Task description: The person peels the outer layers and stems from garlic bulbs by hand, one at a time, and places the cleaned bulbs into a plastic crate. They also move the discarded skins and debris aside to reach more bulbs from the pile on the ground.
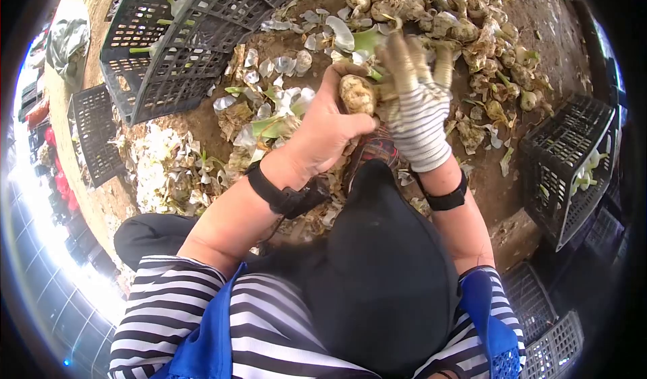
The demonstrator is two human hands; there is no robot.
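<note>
Here we have the left hand (323, 124), bare, gripping a knobbly, soil-stained bulb (357, 94) between thumb and fingers, right at the centre of the scene. Just beside it on the right, the right hand (414, 99) wears a pale glove with a striped cuff, its fingers blurred but spread and stretched to the far side; whether it touches the bulb, we cannot tell. On the left wrist we see a black strap (269, 192), too dark for us to read any marking, and another strap (446, 194) rings the right wrist. Between the forearms, on the near side, rises a black-clad knee (387, 244), with a patterned shoe (373, 151) showing beyond it. Out on the soil, we spot white peelings (340, 34) far of the hands, a big heap of bulbs (482, 35) far right, and a mound of scraps (162, 167) left. A tilted black crate (182, 39) with green stalks inside stands far left; right, we find a second crate (549, 190) holding pale stalks.
</note>
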